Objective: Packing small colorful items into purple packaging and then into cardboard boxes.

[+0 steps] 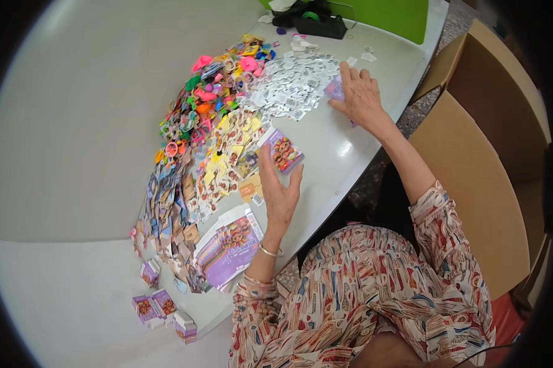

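Observation:
Between the thumb and fingers of my left hand point(279, 199) is a small purple carton point(286, 151) with cartoon characters on its front, tilted above the table. My right hand point(363, 98) is closed over another purple carton point(335, 89), most of which it hides. Just left of that hand lies a heap of small white printed slips point(292, 80). Next to the left hand are a pile of yellow and white character cards point(224, 162) and a tan paper piece point(250, 189). A fanned stack of flat purple cartons point(230, 251) lies by my left wrist.
A heap of colourful small plastic toys point(206, 92) and a pile of bluish-brown folded pieces point(166, 202) cover the table's left part. Several filled-out small boxes point(154, 306) stand at lower left. A tape dispenser point(322, 24) is at the back. A large open cardboard box point(472, 184) stands right.

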`<state>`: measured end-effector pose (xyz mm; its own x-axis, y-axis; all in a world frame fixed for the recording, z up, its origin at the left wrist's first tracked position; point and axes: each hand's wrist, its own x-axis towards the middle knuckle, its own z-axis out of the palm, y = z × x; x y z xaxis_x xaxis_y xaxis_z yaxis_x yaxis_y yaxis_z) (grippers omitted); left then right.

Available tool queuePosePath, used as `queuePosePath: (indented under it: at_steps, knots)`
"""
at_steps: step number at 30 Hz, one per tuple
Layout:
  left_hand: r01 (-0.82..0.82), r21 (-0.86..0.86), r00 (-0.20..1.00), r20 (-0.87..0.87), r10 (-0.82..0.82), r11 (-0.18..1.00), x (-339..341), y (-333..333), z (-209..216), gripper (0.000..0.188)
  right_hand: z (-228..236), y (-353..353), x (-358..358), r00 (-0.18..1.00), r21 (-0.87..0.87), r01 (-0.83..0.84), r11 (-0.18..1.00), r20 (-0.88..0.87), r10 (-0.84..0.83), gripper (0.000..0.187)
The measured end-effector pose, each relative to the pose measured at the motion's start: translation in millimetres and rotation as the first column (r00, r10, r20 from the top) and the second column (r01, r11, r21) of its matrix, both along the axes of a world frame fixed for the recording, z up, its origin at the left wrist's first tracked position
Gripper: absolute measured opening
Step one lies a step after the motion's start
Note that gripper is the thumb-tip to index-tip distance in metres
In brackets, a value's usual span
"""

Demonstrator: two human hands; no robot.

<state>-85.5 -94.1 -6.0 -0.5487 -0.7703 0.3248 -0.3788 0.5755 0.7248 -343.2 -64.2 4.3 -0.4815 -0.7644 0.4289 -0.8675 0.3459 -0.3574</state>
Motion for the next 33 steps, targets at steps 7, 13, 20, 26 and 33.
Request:
queuePosePath:
  at_steps: [7, 13, 20, 26, 33]
  knots:
    - [0.056, -0.184, 0.870, 0.491, 0.043, 0.981, 9.0, -56.0, -26.4, 0.110, -7.2, -3.6, 10.9, 0.991, 0.034, -0.021, 0.999, -0.131, 0.025, 0.075]
    - [0.075, -0.199, 0.937, 0.350, 0.000, 0.977, 4.5, -48.3, -28.7, 0.104, -19.1, 34.2, 86.3, 0.956, -0.258, -0.261, 0.930, 0.062, 0.285, 0.071]
    - [0.073, -0.610, 0.940, 0.308, 0.150, 0.789, -12.0, 24.7, -18.7, 0.081, -33.4, 43.0, 129.4, 0.805, -0.193, -0.345, 0.918, 0.443, 0.395, 0.071]
    - [0.116, -0.460, 0.955, 0.295, 0.028, 0.880, -4.5, 44.5, -2.2, 0.084, -47.3, 43.4, 133.8, 0.812, -0.204, -0.295, 0.934, 0.462, 0.357, 0.074]
    - [-0.118, -0.060, 0.947, 0.292, 0.131, 0.991, 102.7, -36.0, -9.3, 0.044, -38.2, 53.2, 123.4, 0.828, -0.086, -0.316, 0.945, 0.462, 0.319, 0.080]
